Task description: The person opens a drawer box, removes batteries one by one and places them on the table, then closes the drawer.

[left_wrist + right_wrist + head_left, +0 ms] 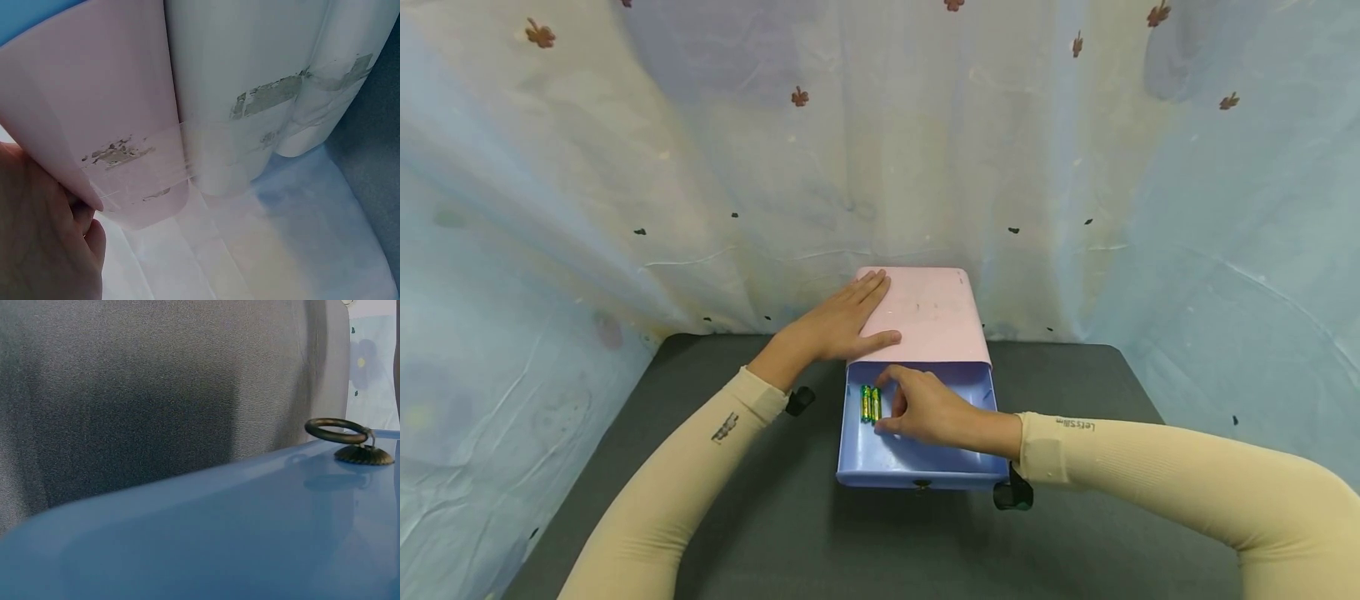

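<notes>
Two green batteries point(866, 404) lie side by side in the pulled-out blue drawer point(917, 480), towards its left side. My right hand point(928, 408) reaches into the drawer, its thumb and index fingertip at the two ends of the right-hand battery point(876, 405), pinching it lengthwise. Flat on the left part of the pink cabinet top point(932, 312) rests my left hand point(838, 323), fingers straight and thumb spread. The left wrist view shows part of that hand point(47, 231) against the pink cabinet side point(94, 94). No fingers appear in the right wrist view.
Pale lower tiers point(244, 69) of the cabinet, with tape and worn patches, show in the left wrist view. A dark metal ring pull point(337, 430) sits on the drawer front. The cabinet stands on a dark grey table point(760, 533), with a patterned curtain point(880, 167) behind.
</notes>
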Demonstrator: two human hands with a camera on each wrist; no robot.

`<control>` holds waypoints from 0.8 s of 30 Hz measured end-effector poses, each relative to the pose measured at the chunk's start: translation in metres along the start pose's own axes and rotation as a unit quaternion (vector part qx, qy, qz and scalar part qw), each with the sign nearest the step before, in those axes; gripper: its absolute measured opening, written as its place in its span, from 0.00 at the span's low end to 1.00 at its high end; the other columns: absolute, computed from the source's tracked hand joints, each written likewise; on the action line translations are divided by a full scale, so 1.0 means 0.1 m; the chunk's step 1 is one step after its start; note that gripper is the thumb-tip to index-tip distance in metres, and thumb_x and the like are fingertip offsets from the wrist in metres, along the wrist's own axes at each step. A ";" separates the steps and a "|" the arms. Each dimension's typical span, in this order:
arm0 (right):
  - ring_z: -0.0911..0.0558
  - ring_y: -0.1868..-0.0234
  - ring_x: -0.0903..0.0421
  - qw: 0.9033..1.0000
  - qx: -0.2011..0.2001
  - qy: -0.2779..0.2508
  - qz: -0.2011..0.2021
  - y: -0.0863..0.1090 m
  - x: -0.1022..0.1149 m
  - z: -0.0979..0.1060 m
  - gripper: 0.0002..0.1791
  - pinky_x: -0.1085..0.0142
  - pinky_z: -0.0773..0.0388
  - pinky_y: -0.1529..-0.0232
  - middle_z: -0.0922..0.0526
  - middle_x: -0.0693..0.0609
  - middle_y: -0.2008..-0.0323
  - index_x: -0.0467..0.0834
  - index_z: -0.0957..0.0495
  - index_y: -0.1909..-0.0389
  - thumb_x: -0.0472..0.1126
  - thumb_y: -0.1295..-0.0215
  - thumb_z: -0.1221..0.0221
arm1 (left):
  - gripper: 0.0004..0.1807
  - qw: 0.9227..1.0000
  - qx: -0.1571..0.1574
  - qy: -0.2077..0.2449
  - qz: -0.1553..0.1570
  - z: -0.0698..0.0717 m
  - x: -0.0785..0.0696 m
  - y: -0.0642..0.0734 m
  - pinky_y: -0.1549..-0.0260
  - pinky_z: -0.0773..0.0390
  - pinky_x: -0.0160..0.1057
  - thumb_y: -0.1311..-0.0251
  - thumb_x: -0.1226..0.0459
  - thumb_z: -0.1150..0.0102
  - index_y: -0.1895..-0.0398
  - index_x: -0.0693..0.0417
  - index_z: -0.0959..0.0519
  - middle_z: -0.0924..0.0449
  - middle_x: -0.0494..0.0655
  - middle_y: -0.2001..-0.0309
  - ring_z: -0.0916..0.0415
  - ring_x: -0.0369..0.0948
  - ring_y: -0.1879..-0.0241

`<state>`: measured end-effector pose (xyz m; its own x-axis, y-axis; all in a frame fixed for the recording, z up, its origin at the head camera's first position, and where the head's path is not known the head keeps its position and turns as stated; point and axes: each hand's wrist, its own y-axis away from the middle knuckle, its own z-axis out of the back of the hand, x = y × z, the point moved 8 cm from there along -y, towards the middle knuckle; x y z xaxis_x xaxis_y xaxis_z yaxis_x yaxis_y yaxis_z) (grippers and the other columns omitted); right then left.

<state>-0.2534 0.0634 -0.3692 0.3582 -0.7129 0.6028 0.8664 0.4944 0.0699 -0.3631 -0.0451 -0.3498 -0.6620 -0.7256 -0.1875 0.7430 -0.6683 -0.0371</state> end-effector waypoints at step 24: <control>0.21 0.75 0.61 1.000 0.008 -0.013 -0.009 0.11 -0.05 0.08 0.29 0.68 0.23 0.73 0.18 0.57 0.75 0.38 0.21 0.41 0.40 0.39 0.21 | 0.56 1.000 -0.002 0.007 0.002 0.00 0.01 0.00 0.15 0.67 0.46 0.23 0.30 0.60 0.11 0.54 0.66 0.72 0.48 0.11 0.74 0.44 0.13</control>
<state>-0.2481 0.0763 -0.3645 0.3334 -0.7093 0.6211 0.8671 0.4893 0.0933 -0.3639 -0.0454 -0.3496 -0.6579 -0.7257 -0.2013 0.7458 -0.6650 -0.0402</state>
